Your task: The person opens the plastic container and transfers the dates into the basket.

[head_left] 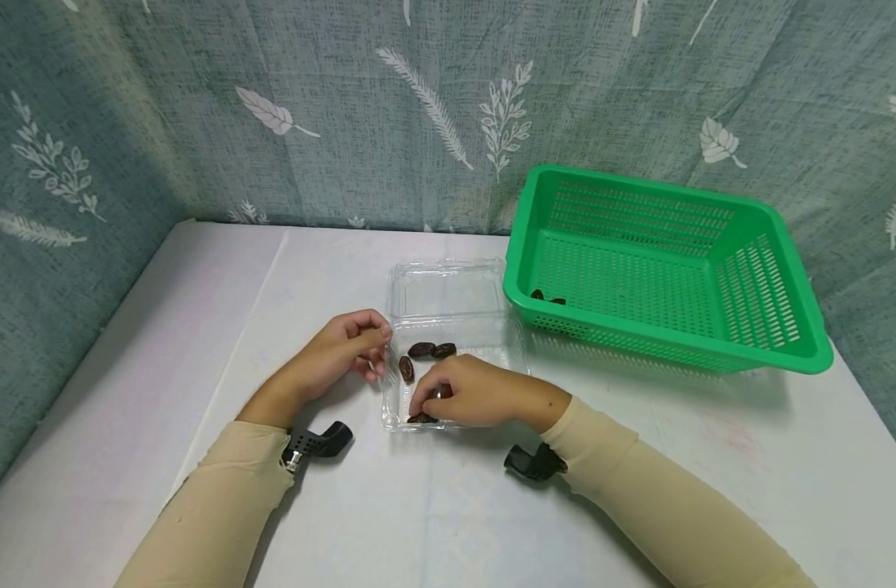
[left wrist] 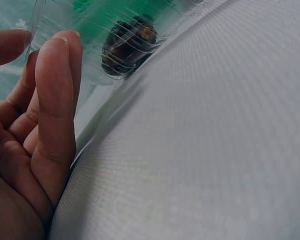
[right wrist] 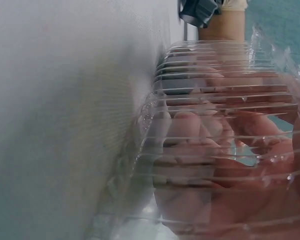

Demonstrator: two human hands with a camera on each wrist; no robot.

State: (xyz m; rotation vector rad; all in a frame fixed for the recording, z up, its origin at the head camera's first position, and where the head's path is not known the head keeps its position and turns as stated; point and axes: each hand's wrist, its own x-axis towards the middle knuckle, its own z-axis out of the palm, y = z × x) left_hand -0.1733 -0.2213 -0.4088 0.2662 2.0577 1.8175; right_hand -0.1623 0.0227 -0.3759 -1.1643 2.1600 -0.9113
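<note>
Head: right hand [head_left: 484, 390] over dates [head_left: 421, 350] in the clamshell box [head_left: 488, 333], seemingly part-filled, unclosed; two in the green basket [head_left: 624, 265] right of it. Left wrist: left hand [left wrist: 32, 135] beside the box, pinch unclear. Right wrist: curled fingers, hold unclear.

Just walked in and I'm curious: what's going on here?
A person is handling what look like dates with bare hands. The right hand reaches into an open clear box, fingertips at dates in the near left corner; whether it grips one is hard to tell. The left hand pinches the box's left edge. Three more dates lie farther back inside. The green basket, behind and to the right, shows two dates in its near left corner.
</note>
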